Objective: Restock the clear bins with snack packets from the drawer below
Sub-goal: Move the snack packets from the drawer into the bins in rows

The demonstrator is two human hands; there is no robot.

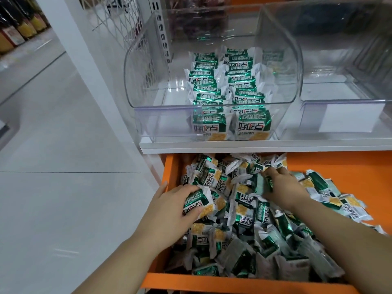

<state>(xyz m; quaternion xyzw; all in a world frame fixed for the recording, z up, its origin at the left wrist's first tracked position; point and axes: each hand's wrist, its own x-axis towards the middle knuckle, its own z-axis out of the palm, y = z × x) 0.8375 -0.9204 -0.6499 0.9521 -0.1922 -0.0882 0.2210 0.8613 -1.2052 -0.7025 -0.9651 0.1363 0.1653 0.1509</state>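
An open orange drawer [169, 166] below the shelf is heaped with green-and-white snack packets [244, 221]. My left hand [169, 209] grips one packet [201, 204] at the drawer's left side, thumb on its front. My right hand [282, 187] reaches into the pile further back, its fingers curled round packets there. Above, a clear bin [148, 81] on the shelf holds two neat rows of the same packets [229, 85] along its middle and right.
A second clear bin [339, 107] with a white label stands to the right on the white shelf [254, 146]. A white upright and wire mesh rise at the left. Grey shop floor [63, 166] spreads to the left of the drawer.
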